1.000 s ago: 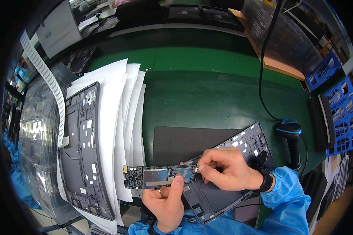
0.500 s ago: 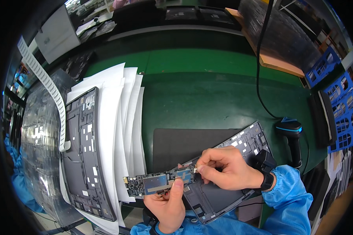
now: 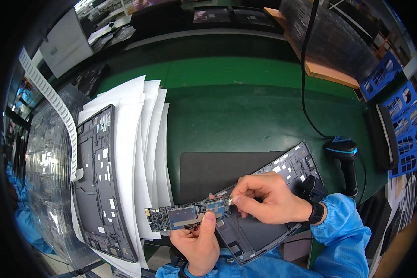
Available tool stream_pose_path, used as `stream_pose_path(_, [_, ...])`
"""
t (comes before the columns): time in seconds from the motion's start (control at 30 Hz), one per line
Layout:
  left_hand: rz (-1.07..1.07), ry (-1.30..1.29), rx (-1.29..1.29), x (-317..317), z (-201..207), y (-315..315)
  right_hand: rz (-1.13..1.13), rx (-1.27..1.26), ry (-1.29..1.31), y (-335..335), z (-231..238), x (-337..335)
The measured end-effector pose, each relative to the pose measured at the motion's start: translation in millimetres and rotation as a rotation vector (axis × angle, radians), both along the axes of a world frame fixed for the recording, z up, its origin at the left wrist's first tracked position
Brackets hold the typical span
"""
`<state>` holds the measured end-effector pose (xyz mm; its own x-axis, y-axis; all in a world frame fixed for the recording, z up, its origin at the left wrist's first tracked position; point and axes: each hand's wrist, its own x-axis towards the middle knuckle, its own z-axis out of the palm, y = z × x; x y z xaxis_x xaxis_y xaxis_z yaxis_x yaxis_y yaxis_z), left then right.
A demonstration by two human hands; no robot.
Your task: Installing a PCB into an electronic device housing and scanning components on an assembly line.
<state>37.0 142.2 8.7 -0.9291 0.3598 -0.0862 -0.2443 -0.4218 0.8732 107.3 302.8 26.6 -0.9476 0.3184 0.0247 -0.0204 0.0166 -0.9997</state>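
Black circuit board: a long, narrow circuit board (image 3: 183,216) with blue-grey patches, held a little tilted above the near edge of the bench, its left end near the paper stack.
Left grip: the left hand (image 3: 197,245) clasps the board's near edge, thumb flat on top; the other fingers are mostly hidden underneath.
Right grip: the right hand (image 3: 271,199) pinches thumb and forefinger around a small pale piece (image 3: 230,200) at the board's right end; the fingertips cover most of it, so whether it is fixed to the board is unclear.
Right wrist: a black strap with a boxy black device (image 3: 314,190), above a blue sleeve (image 3: 343,234) that runs off the lower edge.
Under the hands: a dark flat housing (image 3: 264,231) dotted with white patches, lying aslant, its middle hidden by the right hand and its upper left corner overlapping a black mat (image 3: 229,167).
Right of the housing: a black handheld scanner (image 3: 342,155) with a blue band; its cable (image 3: 304,88) climbs out of the top.
Left side: 1 more dark housing (image 3: 90,162) against white paper sheets (image 3: 130,153), under a curling white strip (image 3: 53,90).
Far left: clear plastic packaging (image 3: 46,157), its contents blurred by glare.
Rim: blue slotted panels (image 3: 408,127) at right; the corners fade to black.
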Motion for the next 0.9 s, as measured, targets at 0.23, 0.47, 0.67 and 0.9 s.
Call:
stream_pose_path(0.23, [0.01,0.008,-0.005,0.6,1.2,0.5,-0.007,0.007,0.0,0.1,-1.6,0.3])
stream_pose_path(0.47, [0.02,0.037,-0.011,2.2,-3.7,2.1,-0.023,0.0,-0.01,-0.1,0.1,0.7])
stream_pose_path(0.67, [0.027,0.027,0.021,1.2,-0.8,4.2,-0.007,0.001,-0.014,1.4,-0.1,0.2])
stream_pose_path(0.9, [0.001,-0.011,0.013,0.7,-0.9,-2.7,0.021,-0.039,-0.029,2.5,0.0,1.0])
